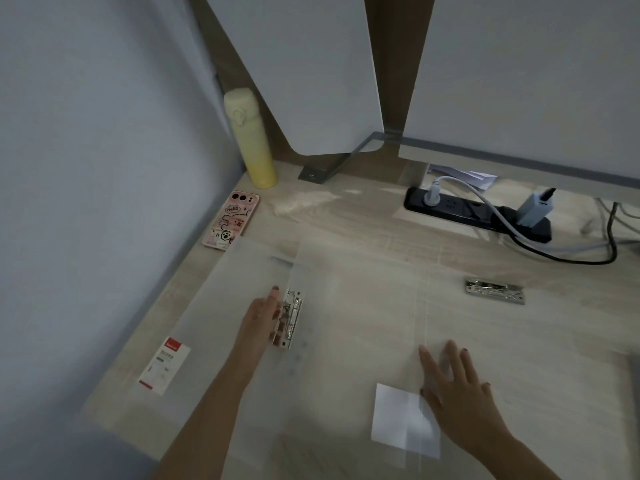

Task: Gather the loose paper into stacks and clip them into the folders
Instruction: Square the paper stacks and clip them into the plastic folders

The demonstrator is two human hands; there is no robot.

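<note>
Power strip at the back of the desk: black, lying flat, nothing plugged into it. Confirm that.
Wrong on one count. The head view shows the black power strip lying flat at the back of the desk with two things plugged into it: a white plug and a grey charger.

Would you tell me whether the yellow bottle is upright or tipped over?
Upright: the bottle stands on its base in the desk's back corner, cap on top.
</note>
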